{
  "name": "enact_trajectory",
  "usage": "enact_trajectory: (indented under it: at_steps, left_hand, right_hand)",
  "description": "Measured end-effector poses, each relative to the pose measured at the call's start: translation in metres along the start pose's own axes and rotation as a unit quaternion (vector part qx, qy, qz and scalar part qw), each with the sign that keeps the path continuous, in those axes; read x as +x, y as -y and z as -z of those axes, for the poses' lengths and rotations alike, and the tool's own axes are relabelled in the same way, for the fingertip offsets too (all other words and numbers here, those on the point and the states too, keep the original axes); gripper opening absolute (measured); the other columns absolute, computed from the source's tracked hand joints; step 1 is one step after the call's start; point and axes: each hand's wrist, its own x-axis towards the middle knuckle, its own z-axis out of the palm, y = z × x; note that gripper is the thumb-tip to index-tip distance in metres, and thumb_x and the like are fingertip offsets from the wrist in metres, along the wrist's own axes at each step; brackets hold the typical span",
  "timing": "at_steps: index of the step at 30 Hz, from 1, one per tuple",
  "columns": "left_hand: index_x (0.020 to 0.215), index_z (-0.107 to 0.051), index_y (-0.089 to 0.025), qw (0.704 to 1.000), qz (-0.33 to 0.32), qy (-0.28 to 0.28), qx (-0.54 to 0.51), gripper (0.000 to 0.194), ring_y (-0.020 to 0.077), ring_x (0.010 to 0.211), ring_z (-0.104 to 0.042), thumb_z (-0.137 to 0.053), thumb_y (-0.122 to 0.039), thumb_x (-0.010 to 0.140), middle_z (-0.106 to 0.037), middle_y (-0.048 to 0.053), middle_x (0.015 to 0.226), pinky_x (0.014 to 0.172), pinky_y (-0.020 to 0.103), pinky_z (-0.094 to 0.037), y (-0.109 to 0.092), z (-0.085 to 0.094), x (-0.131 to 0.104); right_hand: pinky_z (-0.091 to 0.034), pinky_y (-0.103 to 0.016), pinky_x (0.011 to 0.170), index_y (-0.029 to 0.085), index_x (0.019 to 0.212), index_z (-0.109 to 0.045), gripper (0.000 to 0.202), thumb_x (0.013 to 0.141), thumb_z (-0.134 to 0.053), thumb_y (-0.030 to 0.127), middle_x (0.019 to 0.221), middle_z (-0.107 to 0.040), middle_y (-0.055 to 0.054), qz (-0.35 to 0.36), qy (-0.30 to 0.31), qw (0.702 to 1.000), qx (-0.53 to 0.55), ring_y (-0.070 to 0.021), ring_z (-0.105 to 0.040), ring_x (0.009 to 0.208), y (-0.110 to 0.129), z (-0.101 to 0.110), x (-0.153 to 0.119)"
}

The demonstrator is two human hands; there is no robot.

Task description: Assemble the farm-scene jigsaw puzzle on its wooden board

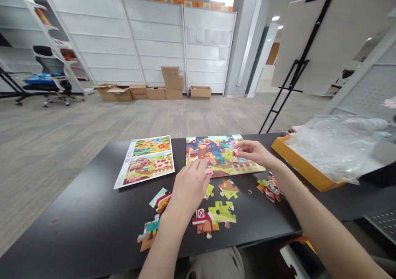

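Note:
My left hand (191, 184) hangs over the near edge of the puzzle board (247, 169), fingers closed on a small pink puzzle piece (209, 171). Over the board's right half, my right hand (252, 152) pinches a yellow-green puzzle piece (229, 154) between thumb and fingertips. The board carries a colourful farm picture, partly covered by both hands. Close below my left hand lie a brown-and-green piece (229, 189) and some joined pieces with a red barn (202, 221) and green grass (224, 212). Other pieces (149, 232) lie left of my left forearm.
A printed picture sheet (148, 161) lies at the table's left. A pile of puzzle pieces (270, 188) sits beside my right forearm. Farther right stands a yellow box (305, 169) with clear plastic wrapping (334, 147) on it. Beyond the black table (83, 204) stands an easel (291, 81).

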Motion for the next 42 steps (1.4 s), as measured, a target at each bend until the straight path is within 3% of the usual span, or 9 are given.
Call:
enact_trajectory:
  at_steps: [3, 7, 10, 17, 27, 34, 42]
  left_hand:
    - [0.135, -0.052, -0.021, 1.000, 0.010, -0.005, 0.017, 0.038, 0.0259, 0.113, -0.063, -0.055, -0.024, 0.097, -0.068, 0.009, 0.123, 0.092, 0.038, -0.052, 0.007, 0.004, -0.001]
    - [0.132, -0.055, -0.020, 0.999, 0.018, 0.004, 0.037, 0.035, 0.0264, 0.109, -0.064, -0.054, -0.023, 0.096, -0.069, 0.009, 0.121, 0.089, 0.039, -0.053, 0.012, 0.009, -0.004]
    - [0.129, -0.058, -0.020, 0.999, 0.020, 0.013, 0.045, 0.034, 0.0272, 0.107, -0.065, -0.055, -0.024, 0.096, -0.069, 0.010, 0.119, 0.086, 0.039, -0.054, 0.013, 0.012, -0.007]
    - [0.128, -0.058, -0.022, 0.998, 0.017, 0.024, 0.052, 0.031, 0.0256, 0.107, -0.066, -0.053, -0.025, 0.097, -0.070, 0.009, 0.119, 0.085, 0.037, -0.054, 0.017, 0.015, -0.013]
    - [0.128, -0.058, -0.021, 0.999, 0.014, 0.016, 0.044, 0.032, 0.0255, 0.105, -0.066, -0.054, -0.027, 0.097, -0.070, 0.008, 0.117, 0.086, 0.037, -0.054, 0.024, 0.018, -0.019]
    - [0.127, -0.058, -0.022, 0.998, 0.017, 0.023, 0.050, 0.031, 0.0247, 0.104, -0.067, -0.054, -0.027, 0.097, -0.070, 0.008, 0.115, 0.086, 0.036, -0.053, 0.022, 0.020, -0.019]
    - [0.126, -0.058, -0.020, 0.998, 0.017, 0.036, 0.049, 0.030, 0.0260, 0.105, -0.066, -0.054, -0.025, 0.097, -0.069, 0.009, 0.118, 0.085, 0.038, -0.053, 0.021, 0.020, -0.019]
  right_hand:
    - [-0.045, -0.023, 0.052, 0.015, 0.095, -0.070, 0.047, 0.071, -0.081, 0.054, 0.074, -0.073, -0.004, -0.017, -0.033, 0.999, -0.022, -0.0139, -0.064, 0.061, -0.011, 0.013, 0.002]
    - [-0.046, -0.023, 0.050, 0.016, 0.095, -0.070, 0.047, 0.072, -0.079, 0.056, 0.078, -0.075, -0.005, -0.034, -0.030, 0.998, -0.036, -0.0137, -0.063, 0.059, -0.026, 0.023, 0.004]
    - [-0.050, -0.025, 0.052, 0.016, 0.097, -0.072, 0.049, 0.071, -0.079, 0.057, 0.082, -0.076, -0.006, -0.040, -0.031, 0.998, -0.039, -0.0155, -0.065, 0.062, -0.033, 0.027, 0.006]
    - [-0.055, -0.027, 0.060, 0.017, 0.090, -0.072, 0.049, 0.064, -0.085, 0.056, 0.079, -0.076, -0.006, -0.067, -0.095, 0.993, -0.019, -0.0173, -0.068, 0.068, -0.045, 0.035, 0.011]
    - [-0.047, -0.024, 0.045, 0.014, 0.093, -0.073, 0.052, 0.067, -0.082, 0.058, 0.072, -0.075, -0.005, -0.074, -0.059, 0.994, -0.058, -0.0103, -0.054, 0.048, -0.049, 0.041, 0.009]
    - [-0.052, -0.024, 0.051, 0.015, 0.089, -0.072, 0.048, 0.062, -0.087, 0.052, 0.080, -0.078, -0.007, -0.104, -0.038, 0.993, -0.038, -0.0142, -0.064, 0.058, -0.048, 0.042, 0.008]
    - [-0.058, -0.028, 0.060, 0.016, 0.089, -0.072, 0.042, 0.066, -0.086, 0.048, 0.082, -0.078, -0.007, -0.117, -0.025, 0.991, -0.059, -0.0183, -0.070, 0.068, -0.050, 0.040, 0.009]
